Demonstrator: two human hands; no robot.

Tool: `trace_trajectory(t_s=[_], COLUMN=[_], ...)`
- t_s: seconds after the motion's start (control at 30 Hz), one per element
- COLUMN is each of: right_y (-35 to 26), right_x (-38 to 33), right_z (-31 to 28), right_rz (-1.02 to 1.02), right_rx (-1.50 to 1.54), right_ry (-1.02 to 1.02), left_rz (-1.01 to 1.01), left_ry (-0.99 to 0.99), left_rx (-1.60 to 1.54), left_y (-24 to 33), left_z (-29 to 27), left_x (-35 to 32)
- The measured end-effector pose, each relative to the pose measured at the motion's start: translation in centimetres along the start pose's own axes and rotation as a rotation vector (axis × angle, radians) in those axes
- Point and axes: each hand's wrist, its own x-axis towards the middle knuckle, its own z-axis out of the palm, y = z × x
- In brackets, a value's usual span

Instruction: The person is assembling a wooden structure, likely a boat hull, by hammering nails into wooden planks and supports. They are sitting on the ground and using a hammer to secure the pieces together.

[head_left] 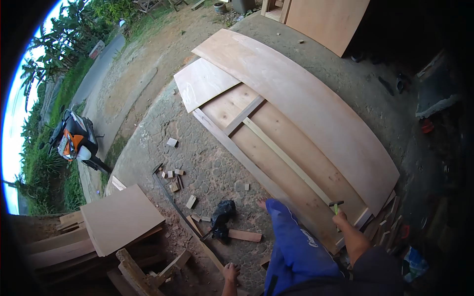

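My right hand (339,220) is closed around the green handle of a hammer (335,203), whose dark head is up over the lower end of a wooden frame panel. This panel has a light plywood base (286,160), side rails and a cross rail (245,115), with a long thin strip (289,155) running down its middle. My left hand (231,272) hangs low, beside the end of a narrow wooden slat (213,256). Whether its fingers touch or grip that slat is unclear. A blue-trousered leg (296,241) stands against the panel's near edge.
One long plywood sheet (306,103) covers the panel's far side, and a shorter piece (205,84) its upper end. Wood offcuts (191,201), a long metal bar clamp (173,197) and a black plastic bag (223,212) lie on the concrete. Boards (121,217) are stacked left, beyond them a motorbike (76,140).
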Motion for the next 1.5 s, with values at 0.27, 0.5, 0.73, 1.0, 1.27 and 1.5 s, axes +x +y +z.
trace_trajectory(t_s=[0.27,0.5,0.73,1.0,1.27,1.5], right_y=[-14.3,-27.9,-42.4,-59.6,-69.4,-68.3], right_x=[-5.0,-5.6,-5.6,-0.8,9.0,19.5], right_z=[8.6,14.3,18.8,24.3,32.0,33.9], right_rz=[0.006,-0.1,-0.315,-0.605,-0.892,-1.039], right_rx=[-0.009,0.113,-0.094,-0.24,-0.411,-0.156], right_ry=[-0.107,-0.059,-0.014,-0.068,0.023,0.178], left_rz=[-0.122,0.102,0.35,0.532,1.059,1.535], left_ry=[-0.053,-0.05,-0.217,-0.265,-0.277,-0.631], left_rx=[0.262,0.289,0.535,0.904,1.21,1.289], left_y=[10.5,34.1,51.4,71.5,80.1,71.3], left_z=[-2.2,5.2,7.2,17.4,31.1,47.7], left_x=[2.8,6.5,21.2,44.7,56.9,58.8])
